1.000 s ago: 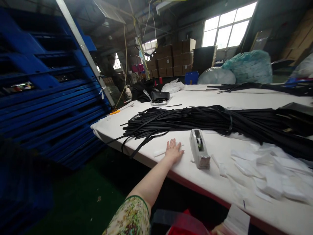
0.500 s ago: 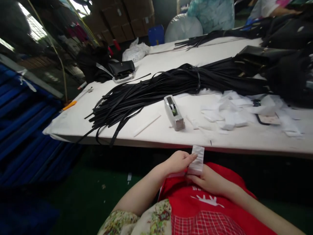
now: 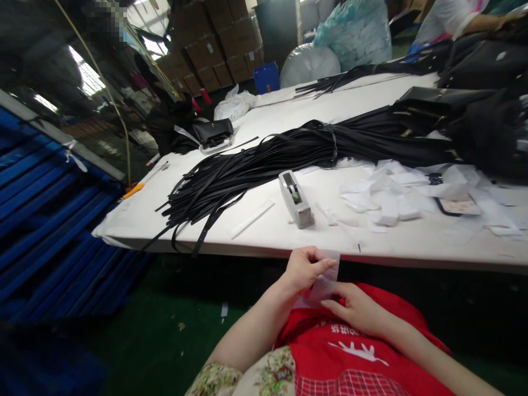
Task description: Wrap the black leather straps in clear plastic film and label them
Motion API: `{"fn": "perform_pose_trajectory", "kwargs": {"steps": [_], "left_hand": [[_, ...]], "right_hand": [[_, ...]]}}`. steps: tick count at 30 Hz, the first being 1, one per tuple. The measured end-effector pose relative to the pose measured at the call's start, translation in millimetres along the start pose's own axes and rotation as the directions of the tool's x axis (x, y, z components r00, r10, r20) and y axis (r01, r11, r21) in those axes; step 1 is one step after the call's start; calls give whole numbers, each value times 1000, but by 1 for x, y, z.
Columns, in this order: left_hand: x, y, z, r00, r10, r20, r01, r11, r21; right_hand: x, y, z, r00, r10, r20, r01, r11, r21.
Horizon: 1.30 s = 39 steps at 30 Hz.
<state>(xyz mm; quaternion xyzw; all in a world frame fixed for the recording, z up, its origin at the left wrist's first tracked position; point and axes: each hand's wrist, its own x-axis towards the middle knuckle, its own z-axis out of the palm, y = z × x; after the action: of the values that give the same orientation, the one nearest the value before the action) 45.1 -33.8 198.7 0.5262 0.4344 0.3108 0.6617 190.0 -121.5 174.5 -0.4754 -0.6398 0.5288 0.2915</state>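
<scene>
Below the table's front edge, over my red apron (image 3: 350,352), both hands hold a small clear plastic bag (image 3: 325,275). My left hand (image 3: 303,269) pinches its upper left corner with fingers closed. My right hand (image 3: 357,308) holds it from below. On the white table (image 3: 289,231) just beyond them stands a grey tape dispenser (image 3: 296,199). A long bundle of black straps (image 3: 268,159) lies behind the dispenser.
Scattered white paper pieces and small bags (image 3: 396,192) lie right of the dispenser. A white strip (image 3: 252,218) lies left of it. Black bags (image 3: 474,110) sit at the far right, another person's arm (image 3: 482,19) behind them. Blue pallets (image 3: 45,220) stand at left.
My left hand left the table top and came back to my lap, joining the right hand on the plastic bag. The view dropped from the room to the table and my hands.
</scene>
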Motion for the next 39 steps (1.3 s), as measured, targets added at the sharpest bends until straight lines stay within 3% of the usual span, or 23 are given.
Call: {"fn": "perform_pose_trajectory", "kwargs": {"steps": [3,6,8,12,20,26,31,36,39], "left_hand": [[-3,0,1,999,-16,-43,15,1000,-13],[-7,1,3,997,-57,42,61,994,-89],[-9,3,3,995,-45,88,54,993,-102],[-8,10,-1,998,52,39,-51,998,-31],[-7,18,-8,985,172,17,-173,973,150],[-11,14,-2,995,99,-26,-98,994,43],[-15,14,3,995,40,88,-38,999,-24],[-12,24,-6,957,267,112,-285,937,201],[-11,29,-11,942,309,133,-335,900,280]], "right_hand": [[4,5,-2,993,30,-113,-16,991,130],[7,8,-2,982,50,-183,-8,974,226],[7,10,-1,975,57,-213,-12,979,205],[5,13,-1,971,3,-240,18,996,85],[-2,17,-8,992,-78,-104,80,997,21],[-1,19,-10,978,-102,-183,104,995,2],[1,11,-10,955,-87,-283,119,988,100],[-3,8,-13,981,-33,-190,66,984,167],[-5,9,-14,986,-44,-159,67,987,144]]}}
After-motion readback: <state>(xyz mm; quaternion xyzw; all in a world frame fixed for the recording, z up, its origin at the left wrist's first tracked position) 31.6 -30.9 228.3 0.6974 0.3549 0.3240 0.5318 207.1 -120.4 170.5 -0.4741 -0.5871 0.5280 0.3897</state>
